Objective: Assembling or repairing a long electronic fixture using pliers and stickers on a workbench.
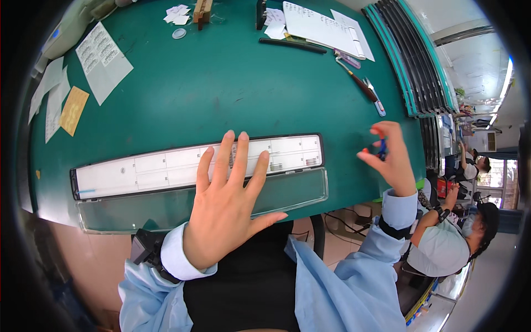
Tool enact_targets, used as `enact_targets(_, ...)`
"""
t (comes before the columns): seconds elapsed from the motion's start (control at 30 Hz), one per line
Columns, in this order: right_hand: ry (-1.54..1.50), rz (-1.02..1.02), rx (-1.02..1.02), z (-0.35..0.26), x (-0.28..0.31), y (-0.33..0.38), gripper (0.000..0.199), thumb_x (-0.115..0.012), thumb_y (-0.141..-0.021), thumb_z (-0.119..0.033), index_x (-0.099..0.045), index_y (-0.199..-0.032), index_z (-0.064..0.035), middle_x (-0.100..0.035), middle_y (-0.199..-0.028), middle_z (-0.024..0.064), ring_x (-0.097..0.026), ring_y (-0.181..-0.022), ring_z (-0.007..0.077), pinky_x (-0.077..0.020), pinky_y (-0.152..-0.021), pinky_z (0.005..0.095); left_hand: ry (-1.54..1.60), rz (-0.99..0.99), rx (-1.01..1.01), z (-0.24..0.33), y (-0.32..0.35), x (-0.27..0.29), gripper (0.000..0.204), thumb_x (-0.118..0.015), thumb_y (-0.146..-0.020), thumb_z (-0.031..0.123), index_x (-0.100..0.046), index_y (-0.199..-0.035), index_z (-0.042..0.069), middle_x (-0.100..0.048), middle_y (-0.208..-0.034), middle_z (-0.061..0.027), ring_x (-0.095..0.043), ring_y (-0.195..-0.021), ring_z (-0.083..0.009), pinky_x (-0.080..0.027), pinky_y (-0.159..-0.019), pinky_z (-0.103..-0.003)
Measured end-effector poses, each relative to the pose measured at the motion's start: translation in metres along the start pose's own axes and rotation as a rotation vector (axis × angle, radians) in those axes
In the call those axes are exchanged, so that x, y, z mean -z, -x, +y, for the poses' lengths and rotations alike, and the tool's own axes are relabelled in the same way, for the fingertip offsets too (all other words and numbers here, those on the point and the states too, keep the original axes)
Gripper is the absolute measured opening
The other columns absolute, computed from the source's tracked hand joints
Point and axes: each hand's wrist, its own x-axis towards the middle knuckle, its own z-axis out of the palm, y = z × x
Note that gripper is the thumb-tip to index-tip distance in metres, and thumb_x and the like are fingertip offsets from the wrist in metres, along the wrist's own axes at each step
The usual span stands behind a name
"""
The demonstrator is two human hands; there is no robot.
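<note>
My left hand (225, 202) lies with fingers spread across a long, narrow black-rimmed case (152, 169). Inside the case is a white sheet printed with a grid, and a thin blue strip shows near its left end. The clear plastic lid (293, 191) is folded back toward me, partly hidden under my left hand. To the right of the case, my right hand (395, 160) is raised over the table with curled fingers. It holds a small red-and-blue object (381, 146), mostly hidden by the fingers, whose kind I cannot make out.
On the green tabletop (188, 105), papers (102, 61) and a yellow card (74, 110) lie at left. Far right are a clipboard-like white sheet (321, 25), a black bar (293, 45) and a wooden-handled tool (362, 86). Stacked black-and-green frames (412, 61) line the right edge; a co-worker (442, 249) sits beyond.
</note>
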Motion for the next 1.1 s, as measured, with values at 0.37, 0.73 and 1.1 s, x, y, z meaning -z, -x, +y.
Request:
enact_targets(0.37,-1.003,0.748,0.436,-0.114,-0.056,-0.064,0.034,-0.037,-0.097,-0.016,-0.045,-0.126,-0.0008,-0.050,-0.101,0.0151,-0.049,-0.084,0.0203,-0.0454,-0.060,0.0284,0.009,-0.057,0.007,-0.001,-0.003,-0.003,0.087,-0.070,-0.070,0.061,-0.050,-0.138,0.009,-0.033,-0.146,-0.0269,-0.030,-0.135,-0.0453,-0.024,-0.107,-0.057)
enact_targets(0.73,-0.962,0.671,0.577,-0.116,-0.085,-0.074,0.063,-0.029,-0.097,-0.059,-0.050,-0.123,-0.0050,-0.050,-0.098,0.0163,-0.051,-0.076,0.0218,-0.0523,-0.055,0.0320,0.008,-0.121,0.049,-0.001,-0.005,-0.003,0.090,-0.072,-0.066,0.062,-0.051,-0.137,0.012,-0.034,-0.146,-0.0256,-0.030,-0.136,-0.0440,-0.023,-0.108,-0.056)
enact_targets(1.1,-0.881,0.689,0.506,-0.126,-0.082,-0.065,0.056,-0.028,-0.099,-0.057,-0.051,-0.124,-0.0131,-0.048,-0.096,0.0100,-0.045,-0.073,0.0191,-0.0490,-0.051,0.0298,0.010,-0.128,0.070,0.000,-0.006,-0.001,0.090,-0.071,-0.064,0.063,-0.052,-0.137,0.014,-0.033,-0.148,-0.0245,-0.029,-0.137,-0.0425,-0.022,-0.108,-0.056)
